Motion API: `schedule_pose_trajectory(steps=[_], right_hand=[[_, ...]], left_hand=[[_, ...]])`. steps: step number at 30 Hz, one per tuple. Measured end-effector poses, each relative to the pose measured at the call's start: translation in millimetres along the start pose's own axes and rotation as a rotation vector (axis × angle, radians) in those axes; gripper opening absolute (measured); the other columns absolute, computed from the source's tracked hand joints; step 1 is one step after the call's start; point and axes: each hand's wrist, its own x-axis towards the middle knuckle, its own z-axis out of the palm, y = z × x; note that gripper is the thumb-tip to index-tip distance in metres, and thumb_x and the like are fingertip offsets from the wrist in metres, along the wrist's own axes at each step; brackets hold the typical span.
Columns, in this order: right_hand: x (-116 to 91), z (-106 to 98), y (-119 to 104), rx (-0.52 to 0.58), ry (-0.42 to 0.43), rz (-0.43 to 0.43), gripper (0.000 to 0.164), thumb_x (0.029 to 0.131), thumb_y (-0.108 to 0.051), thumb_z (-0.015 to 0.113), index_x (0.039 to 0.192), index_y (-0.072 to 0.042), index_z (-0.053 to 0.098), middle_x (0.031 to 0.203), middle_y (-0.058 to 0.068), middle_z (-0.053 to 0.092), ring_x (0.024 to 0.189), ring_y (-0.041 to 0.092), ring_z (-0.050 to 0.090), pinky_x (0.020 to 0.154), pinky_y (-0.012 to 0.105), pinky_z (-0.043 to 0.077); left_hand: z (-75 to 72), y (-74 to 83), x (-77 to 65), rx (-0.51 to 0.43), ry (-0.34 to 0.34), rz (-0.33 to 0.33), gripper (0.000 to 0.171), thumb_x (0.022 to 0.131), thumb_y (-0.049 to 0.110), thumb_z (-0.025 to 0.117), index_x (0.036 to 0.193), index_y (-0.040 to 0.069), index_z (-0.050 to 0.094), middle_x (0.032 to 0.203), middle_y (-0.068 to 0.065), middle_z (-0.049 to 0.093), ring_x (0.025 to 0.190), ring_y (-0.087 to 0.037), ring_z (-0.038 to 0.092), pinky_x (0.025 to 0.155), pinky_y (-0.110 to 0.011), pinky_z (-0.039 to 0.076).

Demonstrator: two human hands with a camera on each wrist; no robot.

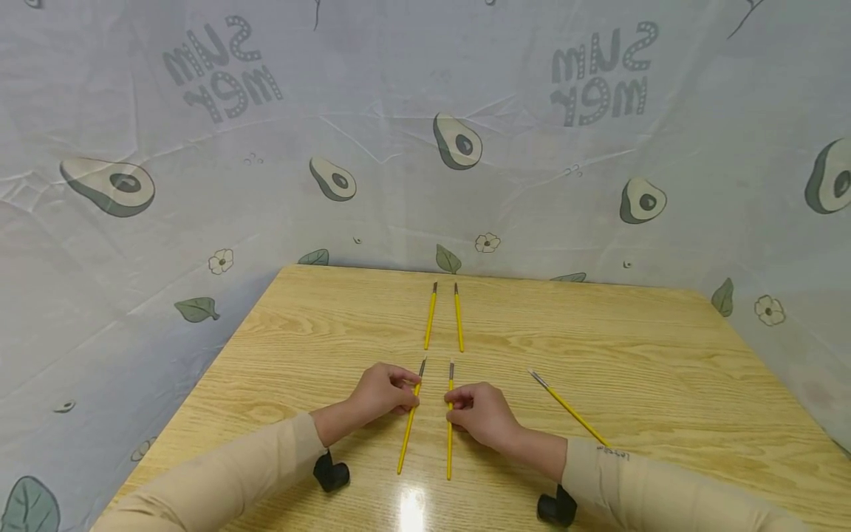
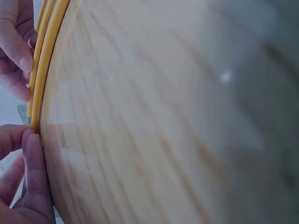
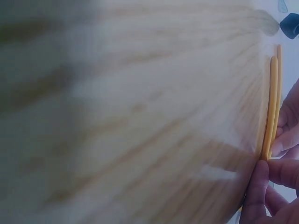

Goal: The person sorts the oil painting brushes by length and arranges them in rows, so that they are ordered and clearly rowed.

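Observation:
My left hand (image 1: pixel 385 390) pinches a yellow-handled paintbrush (image 1: pixel 407 436) between thumb and fingers, its bristles pointing away from me. Just to the right, my right hand (image 1: pixel 484 415) pinches a second yellow paintbrush (image 1: pixel 449 451) near its middle. Both brushes lie at or close to the tabletop, side by side with a gap between them. In the left wrist view the left fingertips (image 2: pixel 35 154) meet on the yellow handle (image 2: pixel 46 60). The right wrist view has the right thumb and finger (image 3: pixel 258 186) on the other handle (image 3: pixel 271 107).
Beyond the hands, two more paintbrushes, a left one (image 1: pixel 431 318) and a right one (image 1: pixel 459 319), lie lengthwise on the wooden table (image 1: pixel 319 318). Another paintbrush (image 1: pixel 568 406) lies slantwise, partly behind the right sleeve. A printed cloth (image 1: pixel 399 207) hangs behind the table.

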Motion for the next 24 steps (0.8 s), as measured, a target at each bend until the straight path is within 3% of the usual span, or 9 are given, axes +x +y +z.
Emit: schedule_pose_trajectory(steps=[24], right_hand=[[3.4,-4.4,1.5,0.034,-0.057,0.010,0.021,0.084,0.003,0.070,0.105,0.007,0.070,0.085,0.006,0.058,0.073,0.014,0.061,0.061,0.027,0.057]], left_hand=[[-1.3,-2.2,2.3,-0.021,-0.012,-0.001,0.031,0.079,-0.003,0.075,0.109,-0.005,0.070,0.075,-0.006,0.068,0.065,-0.018,0.067,0.060,-0.032,0.059]])
